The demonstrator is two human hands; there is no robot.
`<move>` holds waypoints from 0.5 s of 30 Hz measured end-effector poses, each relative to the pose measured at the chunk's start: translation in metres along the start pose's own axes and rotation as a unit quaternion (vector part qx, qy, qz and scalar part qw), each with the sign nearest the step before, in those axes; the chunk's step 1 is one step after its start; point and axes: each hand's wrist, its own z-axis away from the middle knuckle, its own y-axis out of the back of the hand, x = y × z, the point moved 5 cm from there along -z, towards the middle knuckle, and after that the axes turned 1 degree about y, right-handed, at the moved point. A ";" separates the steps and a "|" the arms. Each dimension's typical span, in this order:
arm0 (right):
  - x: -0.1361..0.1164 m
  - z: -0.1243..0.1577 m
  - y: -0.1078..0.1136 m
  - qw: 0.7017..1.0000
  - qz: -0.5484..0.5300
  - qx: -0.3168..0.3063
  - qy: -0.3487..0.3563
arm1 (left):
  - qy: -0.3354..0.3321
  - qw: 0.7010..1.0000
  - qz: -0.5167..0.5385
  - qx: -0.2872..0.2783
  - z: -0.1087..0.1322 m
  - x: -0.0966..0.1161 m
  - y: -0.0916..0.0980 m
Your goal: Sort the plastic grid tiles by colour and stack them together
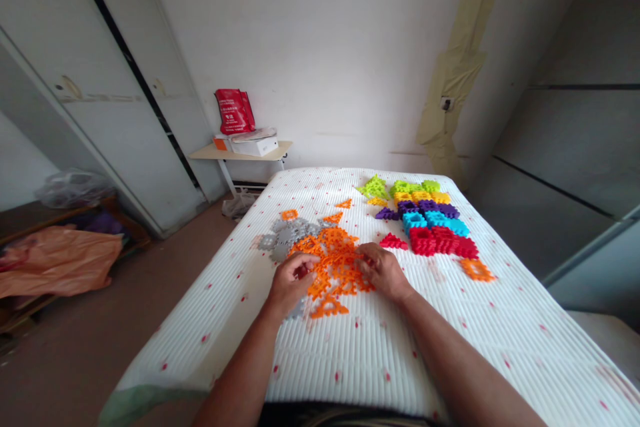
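A pile of orange interlocking plastic building pieces point(336, 260) lies on the bed-like surface, between my two hands. My left hand point(290, 280) is at the pile's left side, fingers curved and thumb apart, with no piece visible in its grip. On the right side, my right hand point(385, 272) has its fingers curled in at the edge of the pile, closed on an orange piece; the fingertips are partly hidden. Grey pieces point(290, 235) spread behind and left of the orange ones. One orange triangular piece point(329, 307) rests just in front of the pile.
Sorted rows stand at the right: green point(405, 187), yellow point(420, 197), purple point(435, 208), light blue point(435, 221) and red point(440, 241). A single orange square point(477, 270) lies nearby. Beyond the left edge, a small table point(205, 152) holds boxes and a red bag point(234, 111).
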 end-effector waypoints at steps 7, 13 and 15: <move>-0.007 0.002 -0.011 0.952 -0.257 -0.048 -0.158 | -0.023 0.996 0.072 0.054 -0.003 0.013 -0.005; -0.023 0.006 -0.028 0.836 -0.471 -0.148 -0.241 | -0.134 0.990 0.014 0.033 -0.004 0.057 -0.031; -0.023 0.006 -0.029 0.800 -0.521 -0.146 -0.257 | -0.183 0.982 -0.026 0.036 -0.004 0.070 -0.037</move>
